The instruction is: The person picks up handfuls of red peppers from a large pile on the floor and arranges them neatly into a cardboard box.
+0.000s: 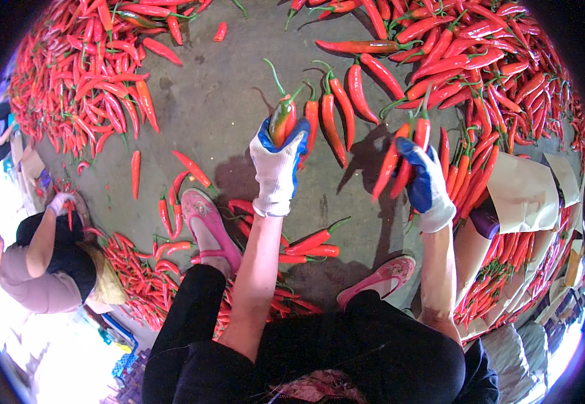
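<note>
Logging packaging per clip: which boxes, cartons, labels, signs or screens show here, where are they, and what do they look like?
Cardboard cartons: right side, beside the right hand; pale tan flaps folded open, red chillies packed in rows inside.
Blue crate: lower left, behind the seated co-worker; only an openwork corner shows.
No labels, signs or screens can be made out.

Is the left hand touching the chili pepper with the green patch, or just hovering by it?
Touching. The head view shows the left hand with its gloved fingers wrapped around the lower part of the red-and-green chili pepper, no gap between them.
</note>
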Demonstrator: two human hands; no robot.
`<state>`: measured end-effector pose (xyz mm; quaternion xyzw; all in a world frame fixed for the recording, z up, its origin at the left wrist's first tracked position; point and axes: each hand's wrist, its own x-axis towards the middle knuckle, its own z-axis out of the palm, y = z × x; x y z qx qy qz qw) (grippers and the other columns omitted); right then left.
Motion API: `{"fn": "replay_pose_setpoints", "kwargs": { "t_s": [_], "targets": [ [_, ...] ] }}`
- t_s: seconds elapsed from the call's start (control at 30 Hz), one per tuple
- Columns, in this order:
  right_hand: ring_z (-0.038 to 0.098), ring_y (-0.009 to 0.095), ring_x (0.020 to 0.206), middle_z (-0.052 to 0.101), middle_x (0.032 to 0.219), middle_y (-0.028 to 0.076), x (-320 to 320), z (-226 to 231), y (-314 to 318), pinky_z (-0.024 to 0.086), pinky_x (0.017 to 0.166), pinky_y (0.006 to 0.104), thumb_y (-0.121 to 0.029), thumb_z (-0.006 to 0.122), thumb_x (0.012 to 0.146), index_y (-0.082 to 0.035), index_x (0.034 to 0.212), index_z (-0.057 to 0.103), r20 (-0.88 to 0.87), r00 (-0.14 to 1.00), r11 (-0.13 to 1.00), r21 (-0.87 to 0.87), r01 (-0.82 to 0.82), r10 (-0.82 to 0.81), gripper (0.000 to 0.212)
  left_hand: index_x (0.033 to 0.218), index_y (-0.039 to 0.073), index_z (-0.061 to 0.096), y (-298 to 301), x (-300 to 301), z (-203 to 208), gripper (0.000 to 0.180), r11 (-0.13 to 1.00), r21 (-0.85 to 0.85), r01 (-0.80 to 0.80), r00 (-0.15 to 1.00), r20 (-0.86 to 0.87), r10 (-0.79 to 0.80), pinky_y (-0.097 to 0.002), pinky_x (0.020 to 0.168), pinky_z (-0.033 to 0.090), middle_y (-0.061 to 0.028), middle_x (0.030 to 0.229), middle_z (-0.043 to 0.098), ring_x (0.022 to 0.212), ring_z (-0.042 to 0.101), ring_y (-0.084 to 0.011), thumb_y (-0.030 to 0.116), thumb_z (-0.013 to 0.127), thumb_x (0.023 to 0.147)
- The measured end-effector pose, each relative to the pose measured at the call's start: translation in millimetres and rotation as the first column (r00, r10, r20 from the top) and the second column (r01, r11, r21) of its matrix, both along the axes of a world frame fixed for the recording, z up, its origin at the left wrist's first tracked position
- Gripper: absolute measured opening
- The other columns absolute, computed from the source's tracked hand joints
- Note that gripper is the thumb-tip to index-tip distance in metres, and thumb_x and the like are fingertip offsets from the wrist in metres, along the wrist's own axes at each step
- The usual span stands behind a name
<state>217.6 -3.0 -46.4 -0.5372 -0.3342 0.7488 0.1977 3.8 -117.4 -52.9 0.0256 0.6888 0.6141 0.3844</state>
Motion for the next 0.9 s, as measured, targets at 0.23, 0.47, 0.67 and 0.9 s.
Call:
{"fn": "replay_pose_setpoints", "kwargs": {
  "t_s": [0.23,0.47,0.67,0.9],
  "targets": [
    [0.063,0.04,0.091,0.067,0.096,0.021,-68,6,-17,0.052,0.078,0.0438,-0.033,0.079,0.066,-0.006,0.114,0.061,0.647,0.718,0.548,0.515,-0.659,0.257,0.057,0.104,0.002,0.064,-7,-13,-7,0.025,0.989,0.046,-0.14,0.985,0.109,0.134,-0.0314,0.059,0.054,-0.0055,0.085,0.066,0.067,0.065,-0.0172,0.01,0.071,0.082],
    [0.065,0.015,0.082,0.068,0.087,0.007,-44,-3,-26,0.051,0.078,0.0281,-0.013,0.065,0.084,0.001,0.102,0.067,0.065,0.893,0.879,0.159,-0.45,0.446,0.023,0.105,0.001,0.065,-38,-27,-12,0.028,0.976,-0.036,-0.215,0.973,0.082,0.217,-0.0324,0.061,0.054,-0.0065,0.088,0.068,0.07,0.065,-0.0176,0.014,0.072,0.082],
    [0.063,0.016,0.08,0.066,0.089,0.007,-30,-4,-14,0.05,0.077,0.0286,-0.011,0.06,0.086,0.002,0.102,0.062,-0.197,0.979,0.995,-0.086,-0.06,0.042,0.02,0.1,0.0,0.066,-34,-19,-13,0.03,0.993,-0.116,-0.011,0.992,-0.126,-0.003,-0.0275,0.056,0.05,-0.0038,0.08,0.066,0.064,0.061,-0.0115,0.012,0.079,0.076],
    [0.058,0.009,0.071,0.064,0.081,0.001,-44,0,-15,0.046,0.067,0.0247,-0.008,0.071,0.079,0.0,0.096,0.065,0.015,0.996,0.991,0.093,-0.091,0.09,0.02,0.093,0.009,0.067,-22,5,-7,0.031,0.781,-0.616,0.102,0.539,-0.626,-0.564,-0.0405,0.07,0.051,-0.0147,0.084,0.068,0.078,0.066,-0.0344,0.023,0.08,0.068]
  ]
}}
